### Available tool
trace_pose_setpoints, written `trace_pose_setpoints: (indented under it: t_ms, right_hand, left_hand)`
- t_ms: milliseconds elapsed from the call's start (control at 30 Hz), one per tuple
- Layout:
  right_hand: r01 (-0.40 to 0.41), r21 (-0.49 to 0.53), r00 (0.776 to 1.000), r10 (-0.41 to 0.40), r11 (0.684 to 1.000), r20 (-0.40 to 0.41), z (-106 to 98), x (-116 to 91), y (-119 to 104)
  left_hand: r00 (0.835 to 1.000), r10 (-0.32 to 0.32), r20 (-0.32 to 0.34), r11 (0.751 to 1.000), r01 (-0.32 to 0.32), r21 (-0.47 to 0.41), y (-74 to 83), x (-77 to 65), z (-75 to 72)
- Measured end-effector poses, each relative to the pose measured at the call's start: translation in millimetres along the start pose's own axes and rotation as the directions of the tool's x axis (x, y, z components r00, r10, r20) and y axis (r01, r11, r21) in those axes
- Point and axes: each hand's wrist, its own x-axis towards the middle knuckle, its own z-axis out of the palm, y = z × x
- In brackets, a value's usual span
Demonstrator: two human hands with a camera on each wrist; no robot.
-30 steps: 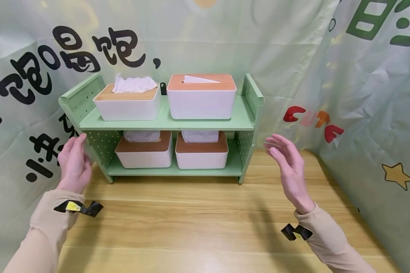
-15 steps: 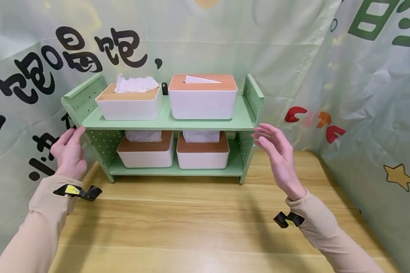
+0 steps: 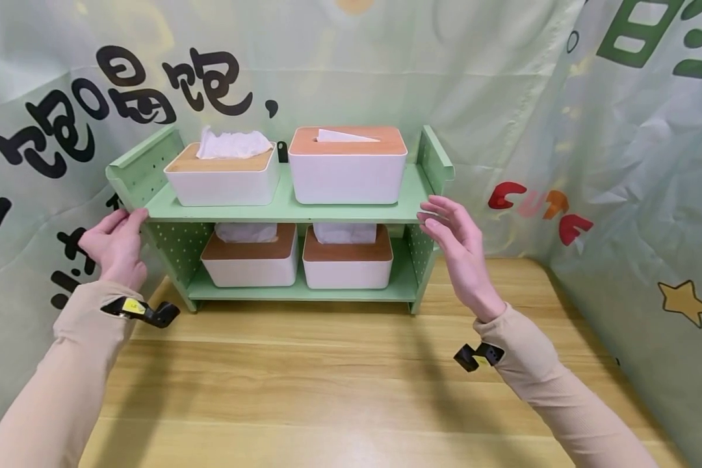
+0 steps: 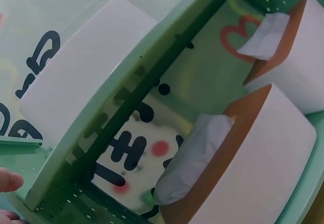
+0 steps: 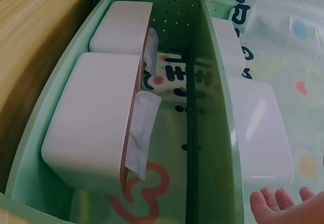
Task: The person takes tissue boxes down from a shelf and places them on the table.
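A green two-tier shelf (image 3: 281, 213) stands on the table. On its upper tier are a white tissue box (image 3: 219, 188) with a light wooden lid and a taller white box (image 3: 345, 179) with an orange-brown lid. Two more tissue boxes with brown lids, a left one (image 3: 248, 272) and a right one (image 3: 346, 274), sit on the lower tier. My left hand (image 3: 117, 247) has its fingertips right at the shelf's left side panel. At the right panel, my right hand (image 3: 456, 250) holds its fingers extended, palm facing the shelf, with nothing in it.
Wooden tabletop (image 3: 281, 383) stretches in front of the shelf. A printed cloth backdrop (image 3: 351, 84) hangs close behind and along both sides. Black wrist cameras sit on the left cuff (image 3: 140, 311) and right cuff (image 3: 480, 356).
My right hand has moved left and up to the shelf's right panel. The left hand has risen slightly along the left panel. Shelf and boxes stay put.
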Motion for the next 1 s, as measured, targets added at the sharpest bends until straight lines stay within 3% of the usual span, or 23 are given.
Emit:
trace_pose_setpoints:
  t_ms: [133, 433, 767, 1000]
  right_hand:
    - [-0.036, -0.006, 0.999, 0.036, 0.999, 0.006, 2.5, 4.4, -2.4]
    - [-0.122, -0.025, 0.991, 0.123, 0.992, 0.059, 7.4, 17.5, -8.1]
    - [-0.182, -0.001, 0.980, 0.182, 0.983, 0.085, 17.6, 35.8, -9.2]
    - [-0.167, -0.042, 0.982, 0.170, 0.985, 0.081, 23.6, 51.2, -8.1]
  left_hand:
    - [1.000, 0.007, -0.002, 1.000, -0.007, 0.026, 0.4, 3.0, 3.3]
    - [0.998, 0.055, -0.004, 0.984, -0.054, 0.172, -2.7, 9.4, 3.2]
    - [0.996, 0.086, 0.019, 0.968, -0.088, 0.233, -1.8, 7.7, 4.0]
    - [0.996, 0.079, 0.046, 0.965, -0.088, 0.246, 1.0, 9.4, 4.1]
